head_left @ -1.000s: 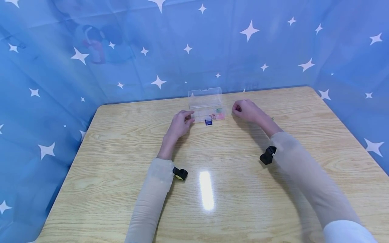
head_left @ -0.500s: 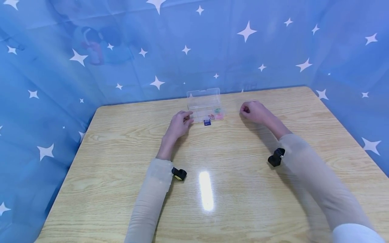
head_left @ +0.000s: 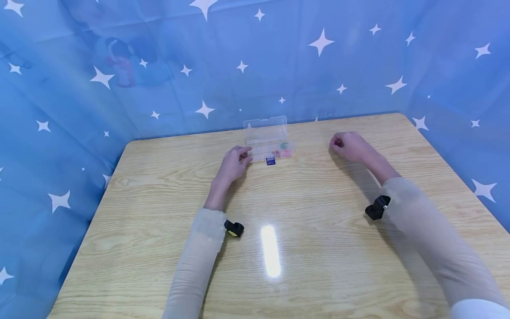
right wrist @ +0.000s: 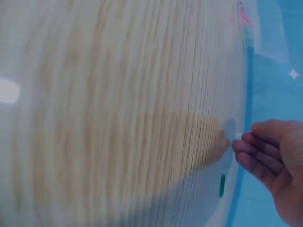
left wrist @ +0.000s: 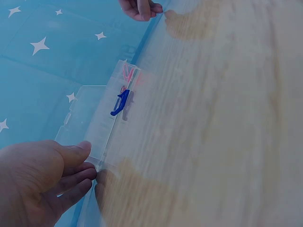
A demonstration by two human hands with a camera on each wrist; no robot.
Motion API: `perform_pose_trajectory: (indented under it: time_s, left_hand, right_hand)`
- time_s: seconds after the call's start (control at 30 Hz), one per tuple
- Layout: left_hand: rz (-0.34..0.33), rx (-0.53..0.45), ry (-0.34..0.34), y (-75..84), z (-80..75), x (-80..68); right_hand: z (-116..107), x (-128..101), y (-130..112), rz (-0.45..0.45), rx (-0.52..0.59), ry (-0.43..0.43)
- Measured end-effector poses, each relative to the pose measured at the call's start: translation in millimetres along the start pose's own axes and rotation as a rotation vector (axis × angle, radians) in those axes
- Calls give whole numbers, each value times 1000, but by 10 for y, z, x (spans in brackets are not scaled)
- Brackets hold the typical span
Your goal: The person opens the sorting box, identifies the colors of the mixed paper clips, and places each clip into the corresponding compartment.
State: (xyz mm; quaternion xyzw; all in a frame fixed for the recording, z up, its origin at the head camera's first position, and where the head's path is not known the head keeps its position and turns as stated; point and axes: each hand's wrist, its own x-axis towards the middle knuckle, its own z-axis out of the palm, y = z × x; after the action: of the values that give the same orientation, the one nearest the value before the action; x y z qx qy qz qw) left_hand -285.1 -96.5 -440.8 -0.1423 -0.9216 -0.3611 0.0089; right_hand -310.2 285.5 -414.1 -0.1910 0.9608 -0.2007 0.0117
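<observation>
Left hand (head_left: 233, 162) at clear box (head_left: 266, 133), right hand (head_left: 350, 145) well apart.

Both arms reach forward over the table, each in a thin beige sleeve with a small black camera strapped under the wrist. The left arm runs nearly straight ahead; the left hand (head_left: 233, 163) lies palm down, fingers (left wrist: 75, 176) extended and close together, thumb alongside them. The right arm angles out to the right, bent at the elbow, forearm low. The right hand (head_left: 349, 146) is loosely fisted, its fingers (right wrist: 258, 153) curled inward with the tips drawn toward the thumb; whether they pinch anything cannot be made out. The hands are well apart.
</observation>
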Motion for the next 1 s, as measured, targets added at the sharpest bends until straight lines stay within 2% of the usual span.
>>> perform_pose_trajectory:
  time_s: [0.23,0.6,1.0]
  left_hand:
    - [2,-6,3,10,-9,-11]
    - [-5,-8,0,12,3,-18]
    - [-4,-10,3,-7,8,-5]
  right_hand:
    - [-113,-142,124,31,22,-4]
    - [-164,-299,301,18,25,32]
    - [-180,-391,403,36,29,-18]
